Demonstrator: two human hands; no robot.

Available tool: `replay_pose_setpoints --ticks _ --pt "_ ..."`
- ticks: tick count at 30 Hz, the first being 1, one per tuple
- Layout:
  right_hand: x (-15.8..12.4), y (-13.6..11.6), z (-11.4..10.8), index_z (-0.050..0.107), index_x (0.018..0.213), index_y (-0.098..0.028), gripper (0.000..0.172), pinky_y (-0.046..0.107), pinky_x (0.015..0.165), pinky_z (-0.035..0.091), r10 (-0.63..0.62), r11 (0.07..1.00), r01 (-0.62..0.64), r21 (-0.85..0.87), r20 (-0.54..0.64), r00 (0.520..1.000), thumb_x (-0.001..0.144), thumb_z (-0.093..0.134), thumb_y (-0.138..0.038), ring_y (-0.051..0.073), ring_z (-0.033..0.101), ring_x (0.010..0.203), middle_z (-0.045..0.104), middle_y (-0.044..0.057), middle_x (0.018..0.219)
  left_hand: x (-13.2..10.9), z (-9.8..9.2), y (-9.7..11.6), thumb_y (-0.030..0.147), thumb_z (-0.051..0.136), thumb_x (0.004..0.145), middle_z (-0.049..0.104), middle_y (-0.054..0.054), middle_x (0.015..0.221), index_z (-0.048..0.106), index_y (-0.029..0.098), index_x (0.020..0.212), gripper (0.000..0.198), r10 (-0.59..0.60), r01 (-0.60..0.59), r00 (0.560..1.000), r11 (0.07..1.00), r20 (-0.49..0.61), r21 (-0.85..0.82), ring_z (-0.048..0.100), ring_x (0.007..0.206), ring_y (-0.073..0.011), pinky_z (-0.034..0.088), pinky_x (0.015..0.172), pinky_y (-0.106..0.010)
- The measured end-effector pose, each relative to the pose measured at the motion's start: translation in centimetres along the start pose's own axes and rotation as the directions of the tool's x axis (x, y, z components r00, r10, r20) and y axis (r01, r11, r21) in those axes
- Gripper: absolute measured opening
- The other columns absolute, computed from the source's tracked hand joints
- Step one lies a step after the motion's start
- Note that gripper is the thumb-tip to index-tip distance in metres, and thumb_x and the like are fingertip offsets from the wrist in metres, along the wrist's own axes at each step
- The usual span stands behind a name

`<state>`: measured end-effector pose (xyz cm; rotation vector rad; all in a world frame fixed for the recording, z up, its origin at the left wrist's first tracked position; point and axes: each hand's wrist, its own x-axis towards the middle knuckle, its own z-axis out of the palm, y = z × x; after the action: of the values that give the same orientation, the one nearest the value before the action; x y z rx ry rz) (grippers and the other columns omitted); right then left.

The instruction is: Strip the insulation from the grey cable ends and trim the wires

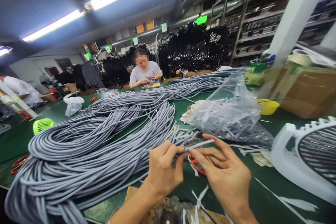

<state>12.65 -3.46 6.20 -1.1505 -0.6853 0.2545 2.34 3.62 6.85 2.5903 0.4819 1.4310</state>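
My left hand (165,168) pinches a grey cable (186,149) between thumb and fingers, near its end. The cable's pale, whitish end piece (202,144) points to the right. At that end, my right hand (228,171) has its thumb and fingers closed about it, the index fingertip just above. Red-handled scissors (194,164) lie on the table behind my right fingers, partly hidden. A large looped bundle of grey cables (99,157) spreads to the left, with several pale cable ends (174,131) beyond my hands.
A clear plastic bag (228,115) of white scraps lies behind my right hand. A white fan (291,157) stands at right, near a cardboard box (307,91). More red-handled scissors (19,164) lie at left. Across the green table (105,204) sits another person (145,71).
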Motion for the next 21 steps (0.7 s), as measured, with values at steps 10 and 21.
replay_pose_setpoints --ticks 10,21 --pt "3.6 -0.5 -2.4 0.062 0.089 -0.017 0.033 0.026 0.057 0.052 -0.22 0.948 0.132 -0.29 -0.297 0.929 0.064 0.07 -0.038 0.018 0.065 0.065 0.067 0.005 0.075 0.1 -0.1 -0.4 0.013 0.047 0.084 0.058 -0.003 0.065 0.059 0.016 0.077 0.014 0.049 -0.043 0.993 0.997 0.107 -0.057 0.053 0.059 -0.0135 0.04 0.053 -0.023" --pt "1.7 -0.3 -2.1 0.053 0.07 -0.019 0.023 0.025 0.052 0.035 -0.626 0.401 0.661 -0.634 0.336 0.703 0.087 0.049 -0.034 0.011 0.05 0.046 0.058 -0.001 0.054 -0.1 -0.4 -0.5 0.01 0.047 0.084 0.054 -0.002 0.06 0.06 0.016 0.08 0.015 0.021 -0.011 0.997 0.99 -0.069 0.141 0.05 0.053 -0.013 0.038 0.052 -0.023"
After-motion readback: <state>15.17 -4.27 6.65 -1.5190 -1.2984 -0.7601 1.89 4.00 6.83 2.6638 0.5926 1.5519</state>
